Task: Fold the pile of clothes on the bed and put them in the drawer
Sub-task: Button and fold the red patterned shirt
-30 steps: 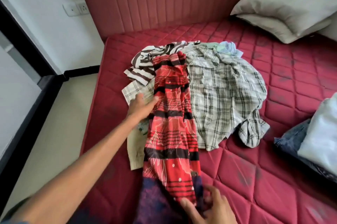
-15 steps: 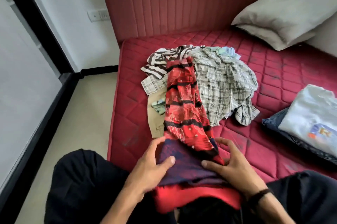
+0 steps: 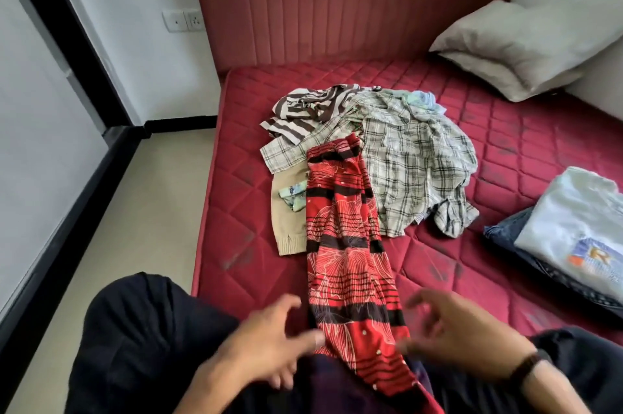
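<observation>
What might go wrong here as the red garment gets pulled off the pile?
1. The red garment lies over the plaid shirt and beige garment; pulling may drag them along.
2. Both hands, left and right, look open and blurred beside it, so it may slip off the lap.
3. The beige garment sits near the mattress edge and could fall.

Soft, even daylight fills the room, bright on the white wall point(image 3: 128, 26) at upper left and on the pillow point(image 3: 526, 46). Shadows are faint and diffuse; no glare shows. Both hands are smeared by motion blur: the left hand point(image 3: 266, 346) and the right hand point(image 3: 455, 336) have ghosted, doubled fingers. The red patterned garment point(image 3: 347, 245) and the pile beyond it look sharp. Wide-angle distortion bends the black frame point(image 3: 77, 42) at the left edge and curves the headboard point(image 3: 337, 2).
</observation>
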Available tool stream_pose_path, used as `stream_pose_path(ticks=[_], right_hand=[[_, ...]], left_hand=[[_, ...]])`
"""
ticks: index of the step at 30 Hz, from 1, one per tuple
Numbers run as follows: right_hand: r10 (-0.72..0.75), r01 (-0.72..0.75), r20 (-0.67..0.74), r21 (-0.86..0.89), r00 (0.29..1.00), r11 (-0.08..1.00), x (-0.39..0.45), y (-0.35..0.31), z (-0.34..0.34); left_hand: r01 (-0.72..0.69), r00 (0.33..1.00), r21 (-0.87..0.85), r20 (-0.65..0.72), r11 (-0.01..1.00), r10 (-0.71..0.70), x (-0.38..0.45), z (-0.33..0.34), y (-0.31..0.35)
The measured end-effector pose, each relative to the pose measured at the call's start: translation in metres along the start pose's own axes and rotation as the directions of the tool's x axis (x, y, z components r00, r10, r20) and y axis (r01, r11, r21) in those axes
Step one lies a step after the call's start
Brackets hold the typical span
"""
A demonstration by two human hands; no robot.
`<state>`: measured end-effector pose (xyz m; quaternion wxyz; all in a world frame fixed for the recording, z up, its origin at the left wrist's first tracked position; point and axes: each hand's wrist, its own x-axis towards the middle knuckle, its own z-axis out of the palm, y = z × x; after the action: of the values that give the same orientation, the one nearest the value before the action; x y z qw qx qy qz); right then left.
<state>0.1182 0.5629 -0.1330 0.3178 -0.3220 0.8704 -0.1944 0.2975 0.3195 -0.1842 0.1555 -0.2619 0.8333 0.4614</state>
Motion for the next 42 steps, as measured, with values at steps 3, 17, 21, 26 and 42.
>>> stream_pose_path(ticks=[3, 17, 21, 26, 42], right_hand=[[-0.099, 0.118, -0.192, 0.090, 0.976, 0.989, 0.070, -0.022, -0.030], [0.314, -0.136, -0.299, 0.493, 0.901, 0.859, 0.385, -0.040, -0.114], [0.330, -0.188, -0.213, 0.500, 0.920, 0.846, 0.406, -0.038, -0.126], [0.128, 0.056, -0.242, 0.632, 0.962, 0.773, 0.392, -0.044, -0.127], [-0.495, 0.423, -0.179, -0.327, 0.850, 0.845, 0.191, 0.033, -0.007]], left_hand=[[-0.131, 0.959, 0.019, -0.250, 0.991, 0.132, 0.060, -0.046, 0.026], [0.038, 0.914, -0.809, -0.209, 0.587, -0.347, 0.376, -0.162, 0.077], [0.071, 0.961, -0.744, -0.127, 0.664, -0.245, 0.397, -0.178, 0.090], [-0.183, 0.951, -0.694, -0.304, 0.696, -0.052, 0.385, -0.185, 0.099], [-0.499, 0.757, 0.559, -0.092, 0.662, 0.648, 0.159, -0.043, 0.008]])
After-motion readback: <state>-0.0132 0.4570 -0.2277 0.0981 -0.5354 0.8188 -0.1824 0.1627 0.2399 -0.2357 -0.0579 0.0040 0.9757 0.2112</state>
